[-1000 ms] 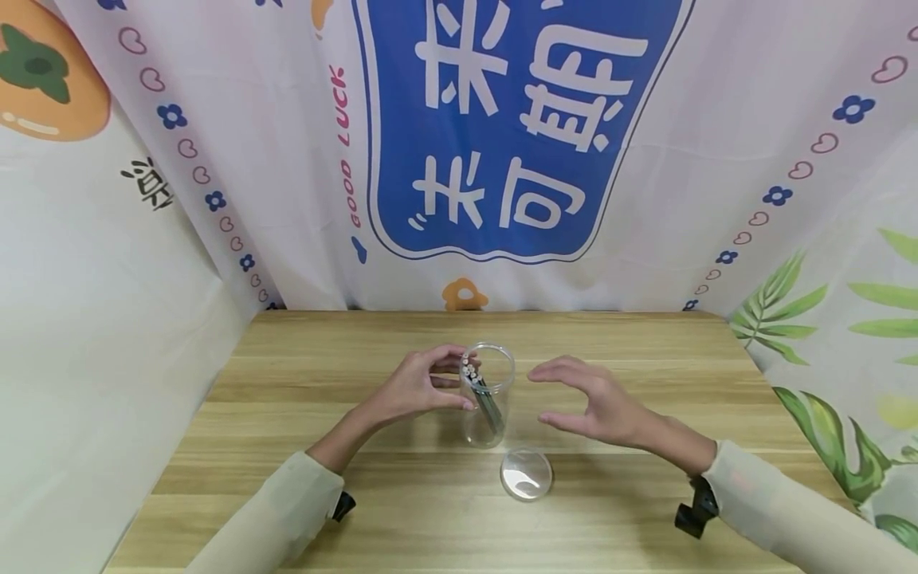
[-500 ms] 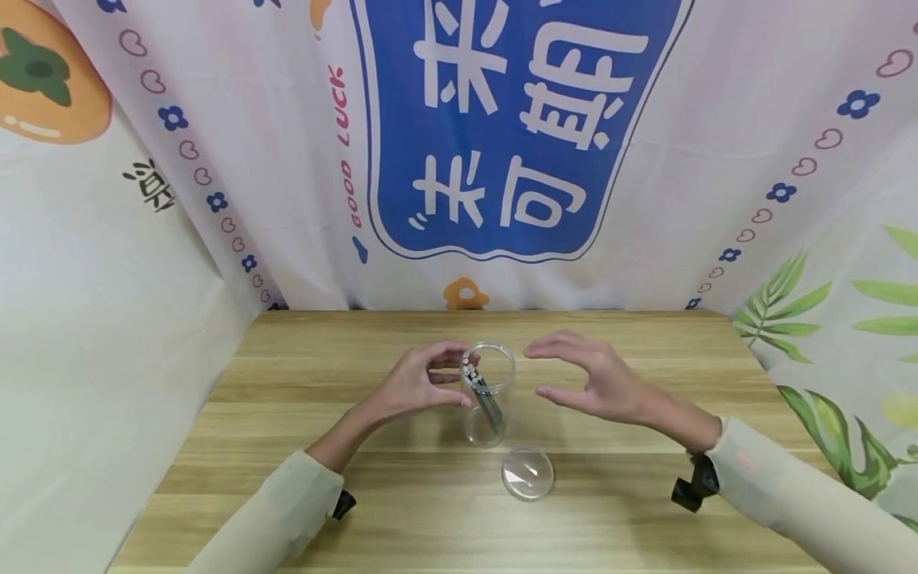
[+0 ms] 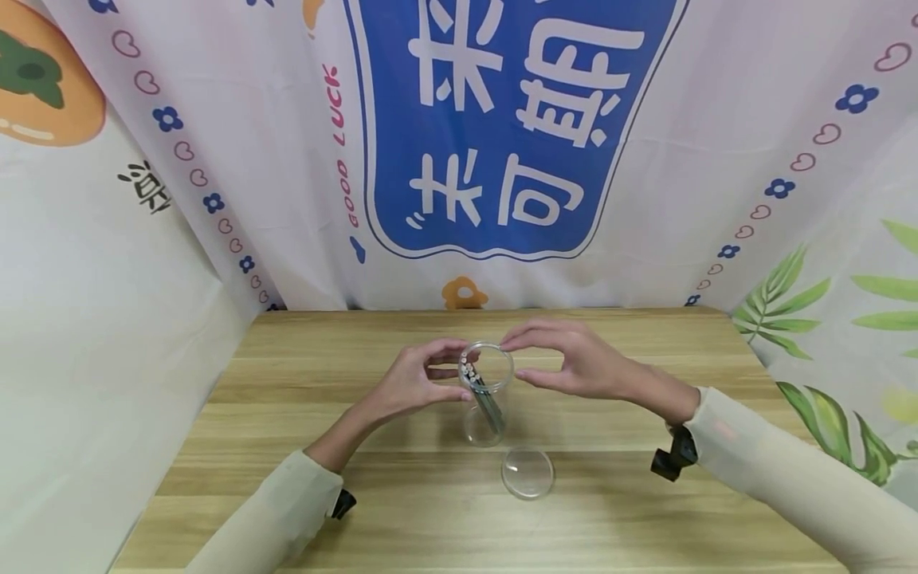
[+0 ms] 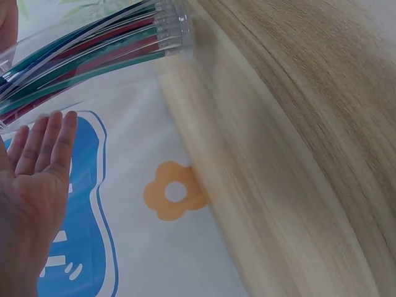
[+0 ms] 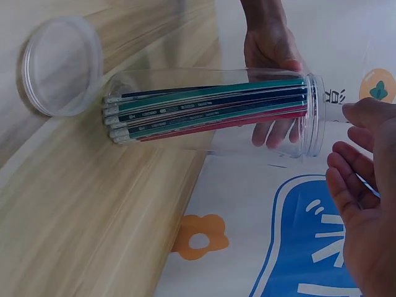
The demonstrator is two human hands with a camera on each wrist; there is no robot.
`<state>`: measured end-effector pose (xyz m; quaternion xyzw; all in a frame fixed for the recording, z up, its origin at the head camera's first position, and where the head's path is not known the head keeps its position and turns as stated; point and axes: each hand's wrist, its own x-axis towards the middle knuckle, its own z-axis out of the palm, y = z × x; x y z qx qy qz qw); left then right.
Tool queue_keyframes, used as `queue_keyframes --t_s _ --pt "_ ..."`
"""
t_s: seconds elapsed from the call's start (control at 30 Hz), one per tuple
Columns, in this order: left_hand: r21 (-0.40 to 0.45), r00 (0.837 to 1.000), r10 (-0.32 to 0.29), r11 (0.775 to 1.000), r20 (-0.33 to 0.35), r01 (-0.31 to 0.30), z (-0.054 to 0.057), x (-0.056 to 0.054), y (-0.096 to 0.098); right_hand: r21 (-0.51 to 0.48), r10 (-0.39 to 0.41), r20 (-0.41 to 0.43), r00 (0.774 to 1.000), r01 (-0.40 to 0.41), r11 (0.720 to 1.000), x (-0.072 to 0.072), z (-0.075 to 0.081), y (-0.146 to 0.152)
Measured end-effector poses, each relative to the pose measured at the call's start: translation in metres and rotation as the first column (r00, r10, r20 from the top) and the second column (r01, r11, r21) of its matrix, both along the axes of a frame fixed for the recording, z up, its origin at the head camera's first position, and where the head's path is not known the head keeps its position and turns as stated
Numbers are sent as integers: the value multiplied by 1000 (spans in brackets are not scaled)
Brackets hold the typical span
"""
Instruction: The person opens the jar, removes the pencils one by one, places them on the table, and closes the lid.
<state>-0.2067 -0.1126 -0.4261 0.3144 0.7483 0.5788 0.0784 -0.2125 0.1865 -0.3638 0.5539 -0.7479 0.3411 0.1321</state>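
Observation:
A clear plastic jar (image 3: 495, 388) stands upright on the table, holding a bundle of pencils (image 3: 488, 410) that lean to its left side. Green, red and dark pencils (image 5: 204, 110) with pale ends at the jar's base show in the right wrist view. My left hand (image 3: 423, 383) holds the jar from the left, thumb in front and fingers behind. On the other side my right hand (image 3: 581, 363) has thumb and fingers spread, fingertips right at the rim. Its palm (image 5: 374, 179) faces the jar's mouth in the right wrist view. The round clear lid (image 3: 527, 473) lies off the jar, in front of it.
The wooden table (image 3: 323, 518) ends at a printed cloth backdrop (image 3: 308, 263) behind the jar. White cloth (image 3: 100, 335) hangs at the left, and leaf-patterned cloth (image 3: 789, 319) at the right. A black wrist camera (image 3: 674, 453) sits under the right sleeve.
My right hand has moved up and left to the jar's rim, its fingers and thumb drawing nearer together. The left hand, jar and lid stay about where they were.

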Motion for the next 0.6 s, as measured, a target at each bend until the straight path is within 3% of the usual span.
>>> queue_keyframes --t_s 0.3,0.6 --pt "24 1000 5 1000 -28 -4 0 1 1 37 64 -9 998 -64 997 -7 10 -10" --pt "29 998 26 999 -58 -24 0 1 1 157 59 65 996 -68 985 -10 19 -19"
